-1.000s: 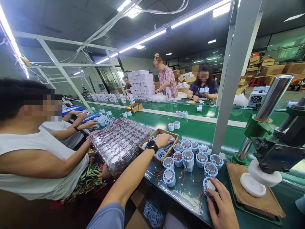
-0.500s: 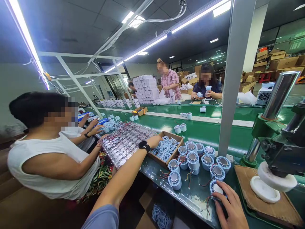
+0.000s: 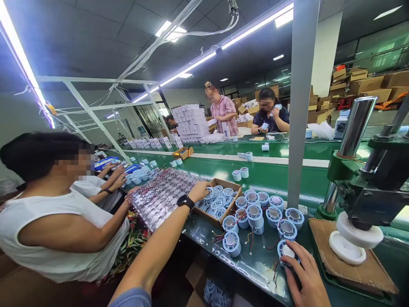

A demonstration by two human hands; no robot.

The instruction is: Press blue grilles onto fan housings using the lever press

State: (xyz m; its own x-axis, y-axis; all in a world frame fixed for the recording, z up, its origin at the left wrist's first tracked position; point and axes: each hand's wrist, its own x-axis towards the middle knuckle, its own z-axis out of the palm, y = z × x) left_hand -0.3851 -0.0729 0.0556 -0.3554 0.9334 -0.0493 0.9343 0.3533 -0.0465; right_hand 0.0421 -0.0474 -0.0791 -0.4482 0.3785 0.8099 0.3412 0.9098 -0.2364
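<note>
My left hand (image 3: pixel 198 190) reaches out to the near left edge of a cardboard box (image 3: pixel 211 217) full of white rings, beside a tray of wired parts (image 3: pixel 162 194). Its fingers are curled, and I cannot make out anything in them. A black watch sits on that wrist. My right hand (image 3: pixel 305 277) rests on the green bench with its fingers curved over a round blue-white part (image 3: pixel 286 250) trailing red wires. Several more such round parts (image 3: pixel 255 209) stand between the two hands.
A hand press (image 3: pixel 364 200) on a wooden pad (image 3: pixel 351 264) stands at the right, beside a grey post (image 3: pixel 298 128). A person in a white top (image 3: pixel 47 230) sits close on my left. Other people work across the green conveyor (image 3: pixel 271 172). An open carton (image 3: pixel 211 294) sits under the bench.
My left hand has drawn back from over the box of rings to its left edge, next to the tray. My right hand stays on the same round part.
</note>
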